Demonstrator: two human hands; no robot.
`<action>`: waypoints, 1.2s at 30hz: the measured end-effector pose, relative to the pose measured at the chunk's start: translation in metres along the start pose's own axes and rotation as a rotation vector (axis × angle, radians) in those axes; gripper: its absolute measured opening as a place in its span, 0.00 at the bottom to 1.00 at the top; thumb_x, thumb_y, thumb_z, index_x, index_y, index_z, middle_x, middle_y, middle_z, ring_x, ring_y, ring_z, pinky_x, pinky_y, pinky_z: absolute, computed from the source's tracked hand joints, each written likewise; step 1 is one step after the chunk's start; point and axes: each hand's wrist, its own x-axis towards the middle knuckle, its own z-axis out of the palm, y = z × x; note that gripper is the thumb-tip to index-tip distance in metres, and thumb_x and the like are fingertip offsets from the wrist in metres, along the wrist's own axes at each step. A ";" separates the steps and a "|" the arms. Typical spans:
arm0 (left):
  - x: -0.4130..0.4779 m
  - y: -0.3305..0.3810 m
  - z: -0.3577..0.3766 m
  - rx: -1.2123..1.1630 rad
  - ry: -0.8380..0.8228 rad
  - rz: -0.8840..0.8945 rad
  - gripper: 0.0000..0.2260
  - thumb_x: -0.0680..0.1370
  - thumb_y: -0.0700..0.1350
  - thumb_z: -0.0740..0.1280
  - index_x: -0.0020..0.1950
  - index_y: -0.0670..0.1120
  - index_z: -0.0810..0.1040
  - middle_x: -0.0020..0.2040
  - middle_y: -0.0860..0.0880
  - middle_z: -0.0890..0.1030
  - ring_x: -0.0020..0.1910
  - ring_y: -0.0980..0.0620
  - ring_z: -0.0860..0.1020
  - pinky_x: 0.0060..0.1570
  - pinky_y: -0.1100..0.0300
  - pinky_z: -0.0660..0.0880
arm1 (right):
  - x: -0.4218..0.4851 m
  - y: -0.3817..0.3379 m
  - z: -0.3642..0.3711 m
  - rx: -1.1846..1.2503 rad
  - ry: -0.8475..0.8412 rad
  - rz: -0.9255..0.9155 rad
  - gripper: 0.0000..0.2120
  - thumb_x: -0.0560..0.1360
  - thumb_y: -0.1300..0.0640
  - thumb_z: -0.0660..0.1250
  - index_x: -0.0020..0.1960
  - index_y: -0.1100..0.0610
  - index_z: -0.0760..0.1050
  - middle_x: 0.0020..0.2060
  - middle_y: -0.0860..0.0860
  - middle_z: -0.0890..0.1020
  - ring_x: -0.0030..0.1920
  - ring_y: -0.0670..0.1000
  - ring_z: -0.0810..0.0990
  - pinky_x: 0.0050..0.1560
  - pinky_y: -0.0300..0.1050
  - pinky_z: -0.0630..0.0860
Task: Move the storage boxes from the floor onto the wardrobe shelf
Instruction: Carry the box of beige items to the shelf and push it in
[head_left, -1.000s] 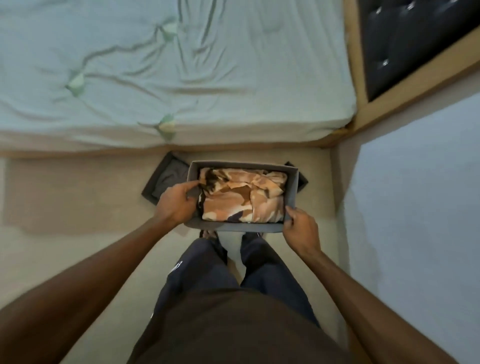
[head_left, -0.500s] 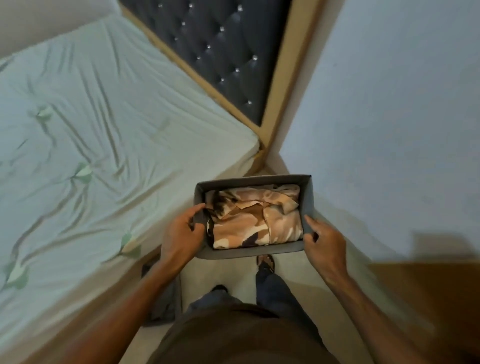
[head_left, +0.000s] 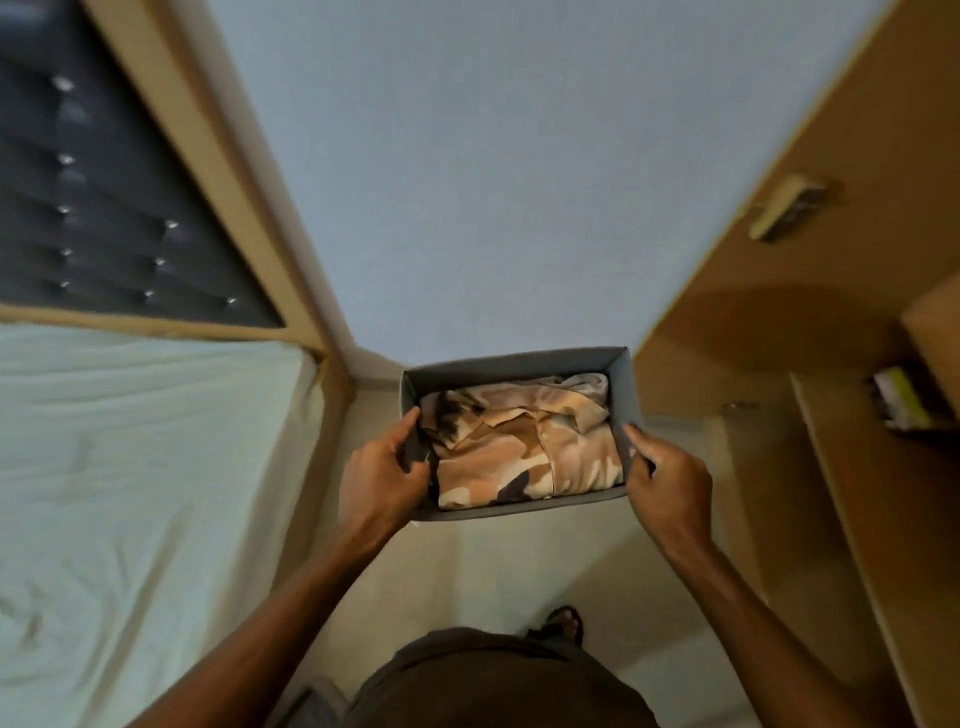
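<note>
Gripping the box (head_left: 511, 512) in the air between both hands, my left hand (head_left: 382, 475) clamps its left wall, thumb inside. Folded camouflage cloth (head_left: 524, 447) fills it. My right hand (head_left: 667, 480) pinches the right wall. Wardrobe (head_left: 831, 467) stands off to that hand's right.

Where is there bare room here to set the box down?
Bare floor runs between the bed and the wardrobe; the bed's sheet is also free. The wardrobe shelf is bare near its front edge, crowded further right by a packet.
</note>
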 end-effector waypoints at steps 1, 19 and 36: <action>0.006 0.014 0.008 0.011 -0.029 0.034 0.31 0.71 0.41 0.68 0.73 0.57 0.68 0.43 0.52 0.85 0.33 0.58 0.80 0.34 0.59 0.80 | 0.002 0.009 -0.011 0.000 0.030 0.025 0.16 0.74 0.67 0.65 0.60 0.59 0.80 0.54 0.56 0.84 0.50 0.56 0.83 0.48 0.38 0.73; 0.076 0.318 0.213 -0.062 -0.248 0.499 0.28 0.71 0.40 0.67 0.70 0.56 0.73 0.53 0.48 0.85 0.40 0.53 0.81 0.45 0.59 0.78 | 0.077 0.209 -0.222 -0.064 0.443 0.412 0.15 0.77 0.61 0.63 0.62 0.54 0.79 0.44 0.58 0.86 0.29 0.49 0.75 0.30 0.40 0.68; 0.165 0.536 0.373 -0.020 -0.633 0.838 0.18 0.72 0.37 0.65 0.58 0.53 0.78 0.39 0.50 0.83 0.29 0.54 0.77 0.24 0.65 0.68 | 0.253 0.372 -0.378 -0.234 0.426 0.526 0.17 0.76 0.65 0.62 0.60 0.53 0.80 0.59 0.54 0.81 0.55 0.57 0.81 0.51 0.47 0.78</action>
